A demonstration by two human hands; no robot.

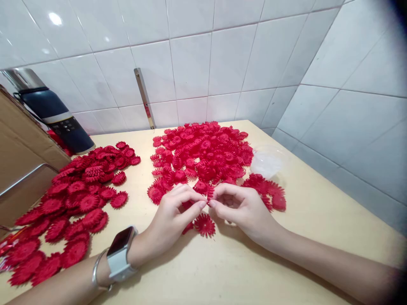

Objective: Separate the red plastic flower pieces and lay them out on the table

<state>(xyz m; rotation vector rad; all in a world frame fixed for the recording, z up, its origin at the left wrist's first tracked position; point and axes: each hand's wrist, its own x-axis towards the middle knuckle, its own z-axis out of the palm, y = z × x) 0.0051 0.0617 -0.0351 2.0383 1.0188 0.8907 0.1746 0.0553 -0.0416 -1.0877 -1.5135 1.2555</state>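
Observation:
My left hand (177, 210), with a watch on its wrist, and my right hand (242, 208) meet over the table. Thumb and forefinger of each are pinched together at a small red fringed flower piece (210, 193), mostly hidden by the fingertips. Just below them, a flat red fringed disc (204, 225) with a small hole in its middle lies on the table. Behind the hands spreads a large heap of similar red flower pieces (206, 148). More fringed discs (274, 192) lie loosely just beyond my right hand.
Thicker red rosettes (76, 199) are piled on the left, beside a cardboard box (25, 135). A dark blue flask (55, 112) leans at the back left. A clear plastic bowl (267, 161) sits right of the heap. Tiled walls (190, 63) border the pale table (286, 271).

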